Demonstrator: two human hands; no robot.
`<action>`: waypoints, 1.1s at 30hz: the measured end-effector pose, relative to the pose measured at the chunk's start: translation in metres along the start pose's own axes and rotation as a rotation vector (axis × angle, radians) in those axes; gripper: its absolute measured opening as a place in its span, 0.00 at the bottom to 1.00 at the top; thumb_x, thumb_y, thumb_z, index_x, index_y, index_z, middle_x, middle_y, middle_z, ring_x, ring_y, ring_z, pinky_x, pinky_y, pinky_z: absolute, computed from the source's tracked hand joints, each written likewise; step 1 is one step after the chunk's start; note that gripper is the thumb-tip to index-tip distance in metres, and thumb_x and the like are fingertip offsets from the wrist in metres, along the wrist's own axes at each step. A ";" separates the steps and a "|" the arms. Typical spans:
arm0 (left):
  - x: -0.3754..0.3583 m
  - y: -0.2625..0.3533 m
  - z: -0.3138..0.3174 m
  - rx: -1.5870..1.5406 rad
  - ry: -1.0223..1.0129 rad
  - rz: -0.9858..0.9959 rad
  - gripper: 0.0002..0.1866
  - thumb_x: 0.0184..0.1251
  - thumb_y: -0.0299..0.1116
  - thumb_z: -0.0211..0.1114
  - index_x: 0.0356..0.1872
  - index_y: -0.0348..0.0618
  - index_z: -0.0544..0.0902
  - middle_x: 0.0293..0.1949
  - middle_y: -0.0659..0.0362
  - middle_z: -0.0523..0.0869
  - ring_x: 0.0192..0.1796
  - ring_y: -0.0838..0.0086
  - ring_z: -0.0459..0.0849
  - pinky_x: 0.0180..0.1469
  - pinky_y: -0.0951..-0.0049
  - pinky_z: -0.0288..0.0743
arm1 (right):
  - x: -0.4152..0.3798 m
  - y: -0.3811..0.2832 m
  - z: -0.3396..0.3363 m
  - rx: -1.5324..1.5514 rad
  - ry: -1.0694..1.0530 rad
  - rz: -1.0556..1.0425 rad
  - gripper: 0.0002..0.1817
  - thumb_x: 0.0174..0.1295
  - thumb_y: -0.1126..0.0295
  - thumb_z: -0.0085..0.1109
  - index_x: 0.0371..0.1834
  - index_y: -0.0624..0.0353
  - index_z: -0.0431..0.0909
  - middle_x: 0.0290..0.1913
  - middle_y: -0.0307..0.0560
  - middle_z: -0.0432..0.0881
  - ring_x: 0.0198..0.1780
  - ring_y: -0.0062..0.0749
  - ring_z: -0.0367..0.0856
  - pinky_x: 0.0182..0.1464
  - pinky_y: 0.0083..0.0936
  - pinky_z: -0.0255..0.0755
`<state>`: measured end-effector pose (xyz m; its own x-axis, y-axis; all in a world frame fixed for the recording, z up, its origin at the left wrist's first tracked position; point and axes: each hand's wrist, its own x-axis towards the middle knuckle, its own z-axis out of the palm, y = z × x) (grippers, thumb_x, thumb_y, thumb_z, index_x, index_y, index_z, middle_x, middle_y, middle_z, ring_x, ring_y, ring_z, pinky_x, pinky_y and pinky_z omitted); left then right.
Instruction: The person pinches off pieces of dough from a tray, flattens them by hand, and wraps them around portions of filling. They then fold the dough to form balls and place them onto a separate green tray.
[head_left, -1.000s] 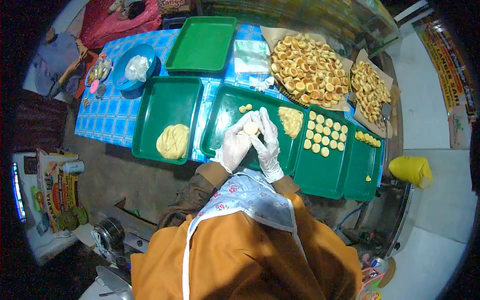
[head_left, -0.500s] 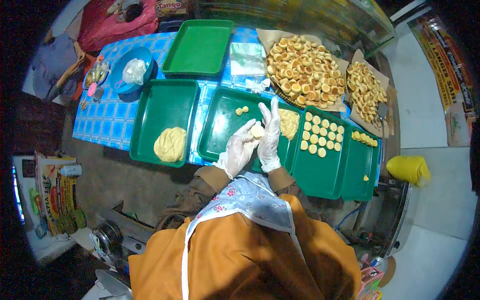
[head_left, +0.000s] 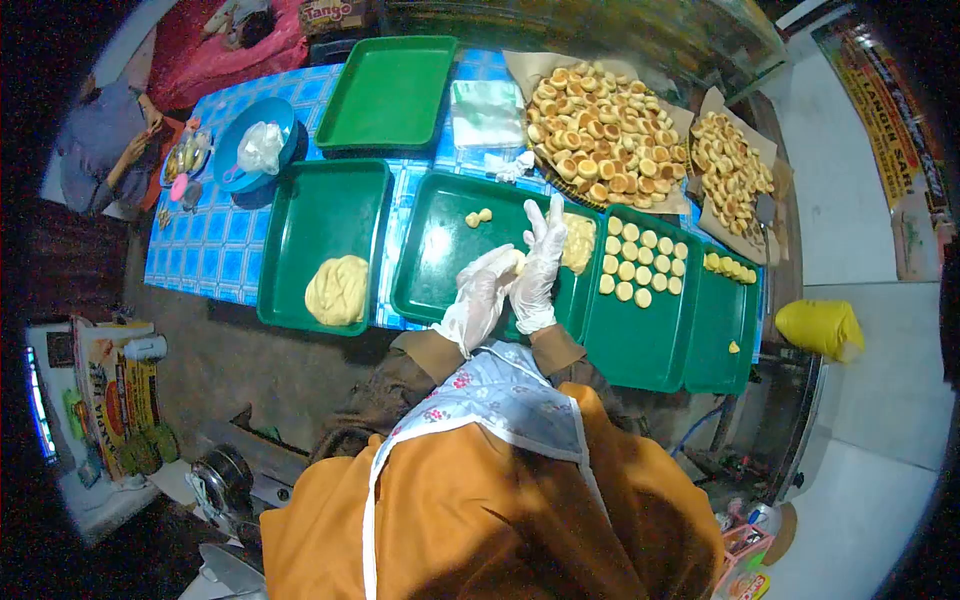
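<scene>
Over the middle green tray (head_left: 430, 255), both my hands wear thin white gloves. My left hand (head_left: 480, 300) curls around a small round dough piece (head_left: 518, 262), which is mostly hidden now. Against that piece rests the palm side of my right hand (head_left: 540, 265), its fingers stretched out and pointing away from me. Small dough balls (head_left: 479, 217) lie in the tray beyond my left hand. A pale, rough-looking mass (head_left: 578, 243) sits right of my right hand. Flattened dough rounds (head_left: 645, 270) stand in rows on the tray (head_left: 635, 345) to the right.
A large dough lump (head_left: 337, 290) lies in the left tray (head_left: 325, 215). Browned pastries (head_left: 605, 130) are heaped at the back right, with a second heap (head_left: 727, 165) beside them. A blue basin (head_left: 240, 180) holds a plastic bag. Another person (head_left: 105, 150) is at the far left.
My hands have closed further over the dough piece, so less of it shows. The right hand has shifted slightly, its fingers still extended. The whole view has shifted slightly.
</scene>
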<state>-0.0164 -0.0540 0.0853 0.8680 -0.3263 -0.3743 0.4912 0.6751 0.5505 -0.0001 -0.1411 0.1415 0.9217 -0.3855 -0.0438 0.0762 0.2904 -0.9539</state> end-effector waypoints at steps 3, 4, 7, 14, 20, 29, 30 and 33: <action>0.001 -0.005 -0.003 0.083 0.037 0.028 0.20 0.71 0.29 0.67 0.60 0.28 0.80 0.52 0.51 0.87 0.54 0.70 0.87 0.60 0.72 0.80 | 0.000 0.011 -0.008 0.005 -0.044 -0.025 0.46 0.77 0.31 0.26 0.87 0.52 0.47 0.80 0.57 0.63 0.80 0.41 0.59 0.78 0.45 0.43; 0.001 -0.006 -0.003 0.112 0.061 0.043 0.20 0.71 0.29 0.67 0.59 0.28 0.81 0.51 0.51 0.87 0.53 0.70 0.87 0.60 0.72 0.80 | 0.002 0.014 -0.009 0.007 -0.040 -0.042 0.46 0.77 0.31 0.26 0.87 0.52 0.47 0.80 0.57 0.64 0.80 0.41 0.59 0.78 0.45 0.44; -0.007 0.004 0.004 0.144 0.081 -0.019 0.18 0.71 0.31 0.67 0.57 0.30 0.81 0.51 0.51 0.87 0.52 0.70 0.87 0.60 0.69 0.81 | 0.011 0.021 -0.014 0.079 0.033 -0.036 0.44 0.78 0.33 0.26 0.86 0.53 0.50 0.79 0.57 0.66 0.79 0.41 0.61 0.77 0.45 0.46; 0.004 0.014 -0.005 -0.075 0.057 -0.074 0.17 0.78 0.30 0.59 0.63 0.36 0.77 0.60 0.50 0.83 0.62 0.64 0.83 0.68 0.62 0.79 | 0.011 0.004 -0.042 -0.108 0.060 -0.046 0.25 0.79 0.56 0.49 0.68 0.61 0.78 0.64 0.50 0.83 0.66 0.34 0.79 0.66 0.31 0.68; 0.009 0.016 -0.006 -0.146 -0.041 -0.019 0.26 0.80 0.31 0.57 0.74 0.35 0.67 0.66 0.50 0.79 0.67 0.64 0.78 0.68 0.61 0.75 | -0.015 0.003 -0.057 -0.197 -0.014 0.233 0.16 0.67 0.66 0.69 0.53 0.65 0.88 0.43 0.41 0.90 0.43 0.23 0.84 0.47 0.19 0.76; -0.001 0.045 -0.003 0.167 -0.304 -0.077 0.22 0.80 0.31 0.60 0.69 0.33 0.73 0.62 0.51 0.81 0.60 0.67 0.84 0.63 0.68 0.81 | -0.005 0.007 -0.072 -0.494 -0.271 -0.167 0.15 0.62 0.74 0.69 0.53 0.63 0.88 0.42 0.42 0.86 0.46 0.27 0.84 0.49 0.23 0.78; -0.006 0.048 -0.003 0.998 -0.434 0.453 0.25 0.79 0.27 0.60 0.72 0.31 0.70 0.63 0.50 0.80 0.61 0.67 0.84 0.63 0.69 0.82 | -0.005 0.003 -0.071 -0.580 -0.321 -0.253 0.15 0.62 0.75 0.68 0.53 0.63 0.88 0.43 0.43 0.86 0.46 0.28 0.84 0.50 0.24 0.78; -0.008 0.051 0.015 -0.006 -0.058 -0.140 0.28 0.78 0.24 0.60 0.76 0.31 0.66 0.64 0.48 0.80 0.62 0.66 0.84 0.65 0.68 0.81 | -0.012 -0.005 -0.062 -0.443 -0.246 -0.171 0.14 0.63 0.77 0.67 0.52 0.62 0.89 0.42 0.44 0.86 0.47 0.29 0.85 0.52 0.24 0.78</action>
<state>0.0024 -0.0268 0.1274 0.7941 -0.4550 -0.4030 0.6072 0.6241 0.4918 -0.0347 -0.1924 0.1281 0.9762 -0.1628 0.1432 0.1140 -0.1764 -0.9777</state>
